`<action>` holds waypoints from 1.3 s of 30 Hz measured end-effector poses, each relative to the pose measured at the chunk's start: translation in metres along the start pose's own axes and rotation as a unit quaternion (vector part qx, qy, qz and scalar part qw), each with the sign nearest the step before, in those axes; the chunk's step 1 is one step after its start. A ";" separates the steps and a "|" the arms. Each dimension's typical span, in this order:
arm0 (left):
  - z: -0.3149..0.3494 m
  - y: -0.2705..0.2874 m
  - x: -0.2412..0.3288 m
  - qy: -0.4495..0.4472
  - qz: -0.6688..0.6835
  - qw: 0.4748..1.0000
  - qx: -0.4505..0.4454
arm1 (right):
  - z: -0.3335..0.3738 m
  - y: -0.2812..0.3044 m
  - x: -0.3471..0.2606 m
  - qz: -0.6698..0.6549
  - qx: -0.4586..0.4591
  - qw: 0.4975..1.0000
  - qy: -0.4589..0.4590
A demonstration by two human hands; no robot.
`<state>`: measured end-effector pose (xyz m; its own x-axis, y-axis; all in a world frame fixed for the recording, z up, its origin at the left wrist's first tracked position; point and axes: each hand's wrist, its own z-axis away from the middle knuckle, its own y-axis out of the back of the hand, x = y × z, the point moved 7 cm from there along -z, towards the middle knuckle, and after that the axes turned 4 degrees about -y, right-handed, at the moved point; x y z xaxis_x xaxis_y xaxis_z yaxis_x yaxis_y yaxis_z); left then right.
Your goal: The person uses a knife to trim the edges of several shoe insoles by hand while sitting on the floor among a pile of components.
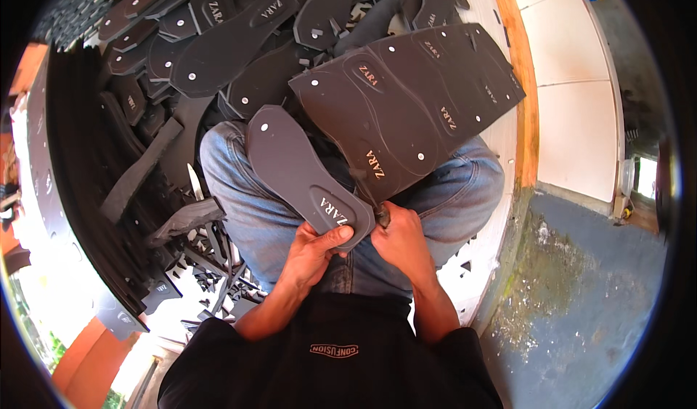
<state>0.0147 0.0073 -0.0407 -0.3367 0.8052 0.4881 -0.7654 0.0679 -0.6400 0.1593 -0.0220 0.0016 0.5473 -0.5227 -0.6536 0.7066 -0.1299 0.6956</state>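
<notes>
Thumb on top, the left grip (314, 253) clasps the near end of a dark sole (290, 161), which slants ahead-left of it. The right grip (401, 238), fisted just beside, clenches a partly hidden tool (382, 218). Beyond it, a printed sheet (398, 127) slopes over the jeans (243, 202). Farther ahead-left lie heaped soles (207, 59); far right, blue-grey floor (602, 285).

White floor (483, 246) strewn with small black offcuts (465, 266); dark sole-shaped pieces (229, 50), many dotted white, heaped across it.
</notes>
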 end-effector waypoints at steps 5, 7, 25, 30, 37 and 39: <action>-0.035 -0.037 0.110 -0.131 -0.223 0.965 -0.036 | 0.013 0.020 0.044 -0.070 0.093 0.989 -0.088; -0.062 -0.062 0.188 -0.297 -0.206 0.930 -0.066 | 0.017 0.025 0.045 -0.091 0.083 0.986 -0.111; -0.101 -0.027 -0.012 0.005 0.010 0.997 0.072 | 0.044 0.023 0.045 -0.226 0.028 0.966 -0.125; -0.066 -0.020 0.009 -0.062 -0.011 0.995 0.072 | 0.061 0.018 0.051 -0.184 -0.007 0.975 -0.127; -0.007 0.010 0.028 -0.009 0.022 0.994 0.103 | 0.083 0.005 0.051 -0.185 -0.086 0.965 -0.167; -0.002 0.006 0.030 -0.007 0.005 0.991 0.135 | 0.088 0.001 0.047 -0.179 -0.102 0.967 -0.153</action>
<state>0.0009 0.0332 -0.0315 -0.3512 0.7970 0.4913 -0.8802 -0.1021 -0.4635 0.1463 -0.1206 -0.0026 0.1150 -0.7035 -0.7013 0.9170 -0.1963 0.3473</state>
